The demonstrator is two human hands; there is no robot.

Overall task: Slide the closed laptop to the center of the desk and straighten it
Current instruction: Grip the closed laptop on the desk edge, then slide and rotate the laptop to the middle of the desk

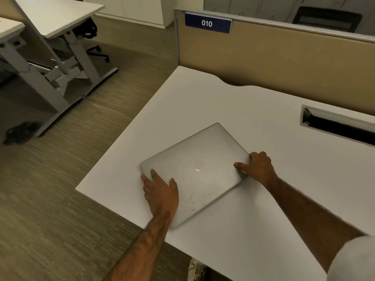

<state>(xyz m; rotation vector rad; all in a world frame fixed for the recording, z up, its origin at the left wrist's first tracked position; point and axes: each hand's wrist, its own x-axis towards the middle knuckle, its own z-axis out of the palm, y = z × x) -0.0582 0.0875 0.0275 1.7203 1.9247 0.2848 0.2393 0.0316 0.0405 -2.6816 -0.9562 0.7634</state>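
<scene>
A closed silver laptop (pixel 199 171) lies flat on the white desk (pixel 233 106), turned at an angle, toward the desk's left side. My left hand (pixel 160 194) rests on its near-left corner, fingers spread over the lid and edge. My right hand (pixel 256 166) grips the right corner, thumb on the lid and fingers curled round the edge. A round logo sits in the middle of the lid, with scuff marks near the front.
A cable slot (pixel 336 126) is cut into the desk at the right. A tan partition (pixel 284 57) with a blue "010" sign (pixel 207 23) stands behind. Other desks (pixel 56 19) and a chair base stand to the left over carpet; a dark object (pixel 20 132) lies on the floor.
</scene>
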